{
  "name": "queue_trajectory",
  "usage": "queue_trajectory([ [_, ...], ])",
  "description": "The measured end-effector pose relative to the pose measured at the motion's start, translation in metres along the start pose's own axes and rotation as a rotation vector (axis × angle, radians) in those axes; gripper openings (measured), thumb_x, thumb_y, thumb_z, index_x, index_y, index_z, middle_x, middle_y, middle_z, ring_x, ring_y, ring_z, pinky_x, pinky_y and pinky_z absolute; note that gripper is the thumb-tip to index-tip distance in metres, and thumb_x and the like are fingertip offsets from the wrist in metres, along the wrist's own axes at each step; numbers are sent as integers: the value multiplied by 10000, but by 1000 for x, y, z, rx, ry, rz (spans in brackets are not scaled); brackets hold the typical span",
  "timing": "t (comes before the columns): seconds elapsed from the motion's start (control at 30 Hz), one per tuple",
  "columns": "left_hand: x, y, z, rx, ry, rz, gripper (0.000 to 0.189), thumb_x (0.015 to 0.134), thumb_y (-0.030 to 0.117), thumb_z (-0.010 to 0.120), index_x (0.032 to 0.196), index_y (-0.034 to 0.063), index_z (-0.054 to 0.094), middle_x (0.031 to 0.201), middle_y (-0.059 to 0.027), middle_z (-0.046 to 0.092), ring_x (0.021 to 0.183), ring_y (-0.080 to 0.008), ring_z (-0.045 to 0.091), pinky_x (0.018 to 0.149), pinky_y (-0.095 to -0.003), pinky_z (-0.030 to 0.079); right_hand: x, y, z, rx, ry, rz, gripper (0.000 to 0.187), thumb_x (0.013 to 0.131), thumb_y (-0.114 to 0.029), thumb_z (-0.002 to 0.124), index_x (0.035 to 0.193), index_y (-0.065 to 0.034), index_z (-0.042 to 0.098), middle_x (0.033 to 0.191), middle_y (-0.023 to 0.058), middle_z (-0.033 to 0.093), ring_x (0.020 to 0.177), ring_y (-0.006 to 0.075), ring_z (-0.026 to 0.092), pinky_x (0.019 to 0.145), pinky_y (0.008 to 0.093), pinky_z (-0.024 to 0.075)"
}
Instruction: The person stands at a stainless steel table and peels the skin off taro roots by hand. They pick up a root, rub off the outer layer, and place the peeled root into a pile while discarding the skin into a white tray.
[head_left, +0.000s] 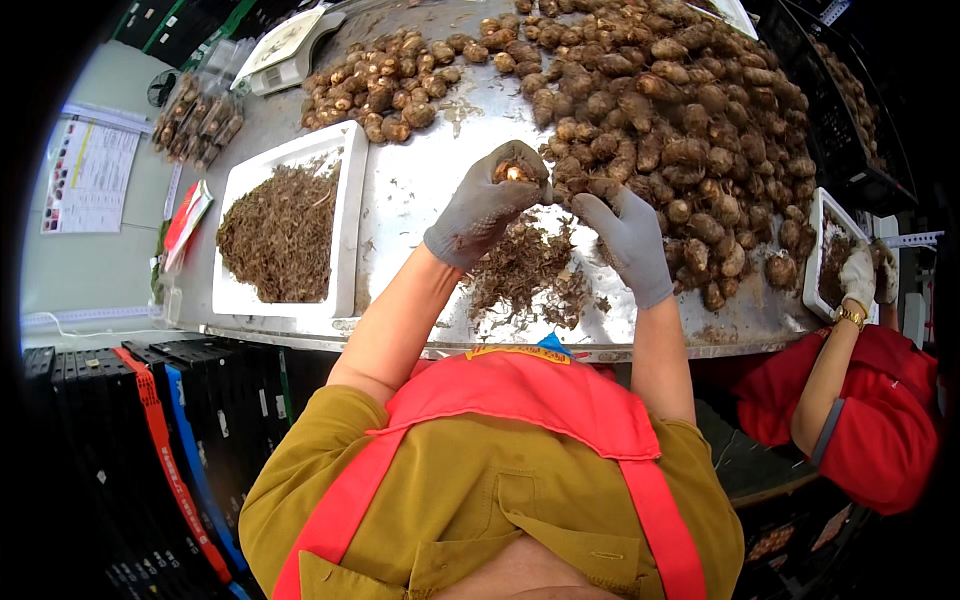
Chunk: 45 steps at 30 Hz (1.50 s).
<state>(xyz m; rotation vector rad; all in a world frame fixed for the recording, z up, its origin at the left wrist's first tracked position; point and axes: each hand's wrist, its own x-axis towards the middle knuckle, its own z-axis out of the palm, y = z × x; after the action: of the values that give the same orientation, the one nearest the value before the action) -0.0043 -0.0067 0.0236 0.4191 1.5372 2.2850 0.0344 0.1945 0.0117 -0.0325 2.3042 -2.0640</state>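
Observation:
My left hand (495, 202), in a grey glove, holds a small taro corm (516, 173) with a pale cut or peeled end facing up. Close beside it is my right hand (628, 238), also gloved in grey, its thumb and fingers bent towards the left hand at the edge of a big heap of brown, hairy taro corms (701, 150). What lies between the right fingertips is hard to make out. Below both hands, loose brown husk and fibre scraps (525, 274) are scattered on the metal table (409, 187).
A white foam box (349, 225) full of brown fibre stands left. Behind it are a smaller taro pile (382, 86), a weighing scale (281, 52) and packed trays (199, 120). At right, a co-worker's gloved hand (857, 274) is over another foam box (814, 262). Black crates (82, 420) stand lower left.

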Motion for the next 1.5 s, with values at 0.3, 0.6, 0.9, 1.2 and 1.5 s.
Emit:
queue_trajectory([
  [0.3,-3,-1,11,280,141,-85,271,865,293,692,864,48,577,767,-36,588,731,-117,549,690,-265,452,-1,11,11,-30,-32,-22,327,894,-264,649,1053,20,681,914,115,697,830,143,616,771,300,481],
  [0.6,1,-16,4,20,91,-225,905,836,844,291,997,17,623,600,-6,474,545,-126,475,551,-297,434,0,-2,10,-70,143,-234,443,981,-407,558,979,13,699,677,98,595,604,150,512,584,305,422],
  [0.9,-3,-33,8,402,158,157,774,996,643,242,1322,12,549,961,-39,647,775,-83,549,702,-252,479,25,19,56,-364,378,-440,463,944,-366,610,639,-19,581,559,172,516,500,346,527,475,397,398],
  [1.2,1,-13,14,299,220,-12,775,987,662,216,1352,58,537,752,-2,600,678,-92,583,625,-236,470,24,45,31,-104,262,-214,328,910,-325,652,930,-1,698,783,158,666,721,247,647,669,348,495],
  [1.5,7,-35,-4,460,85,192,861,947,727,245,1400,35,483,759,29,582,771,-47,534,692,-225,433,4,1,52,-193,169,-331,460,968,-424,569,791,-9,656,627,180,534,556,295,543,528,374,422],
])
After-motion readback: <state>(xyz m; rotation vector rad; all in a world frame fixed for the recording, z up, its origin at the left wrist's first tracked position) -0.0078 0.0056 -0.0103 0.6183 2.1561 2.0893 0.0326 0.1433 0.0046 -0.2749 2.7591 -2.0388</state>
